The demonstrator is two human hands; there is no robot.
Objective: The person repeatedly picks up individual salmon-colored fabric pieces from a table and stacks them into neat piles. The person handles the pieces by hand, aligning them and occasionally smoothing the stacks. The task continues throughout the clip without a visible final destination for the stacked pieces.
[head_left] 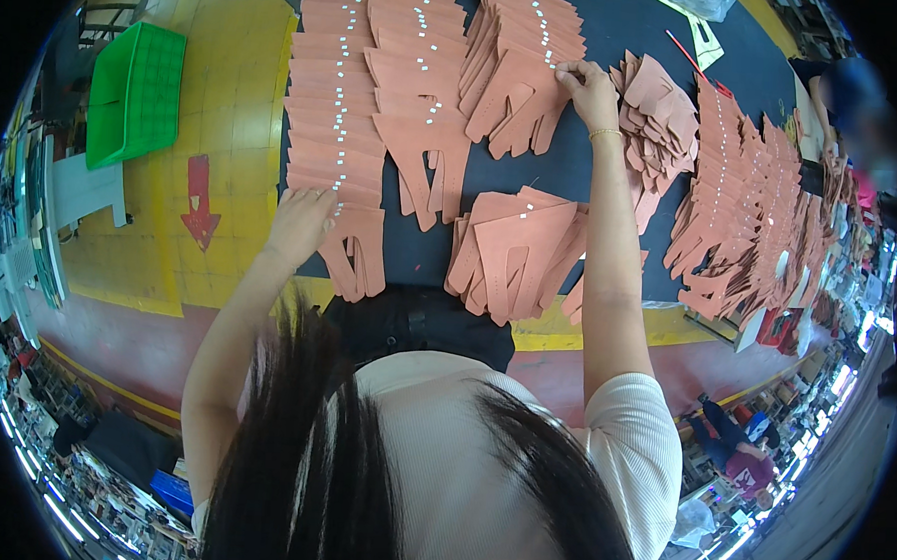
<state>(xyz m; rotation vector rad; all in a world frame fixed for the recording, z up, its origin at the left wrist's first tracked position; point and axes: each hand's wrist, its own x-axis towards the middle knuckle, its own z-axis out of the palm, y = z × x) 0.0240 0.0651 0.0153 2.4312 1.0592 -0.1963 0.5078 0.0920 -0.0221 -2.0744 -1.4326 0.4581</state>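
Observation:
Salmon-pink cut pieces, leather-like and slotted into legs at one end, lie in overlapping rows with small white stickers along them. My left hand (pixel 306 219) lies on the near part of the leftmost row (pixel 336 105), fingers lying over the pieces next to its front piece (pixel 358 251). My right hand (pixel 589 94) is pinched closed at the right edge of the third row (pixel 523 58), close to a white sticker. Whatever is between its fingertips is too small to make out. The second row (pixel 417 78) lies between them.
A fanned pile (pixel 515 253) lies nearest me on the dark table (pixel 420 254). To the right are a loose heap (pixel 659 119) and more stickered rows (pixel 718 182). A red pen (pixel 684 52) lies beyond. Left stands a green crate (pixel 136 96); another person's arm (pixel 824 116) shows right.

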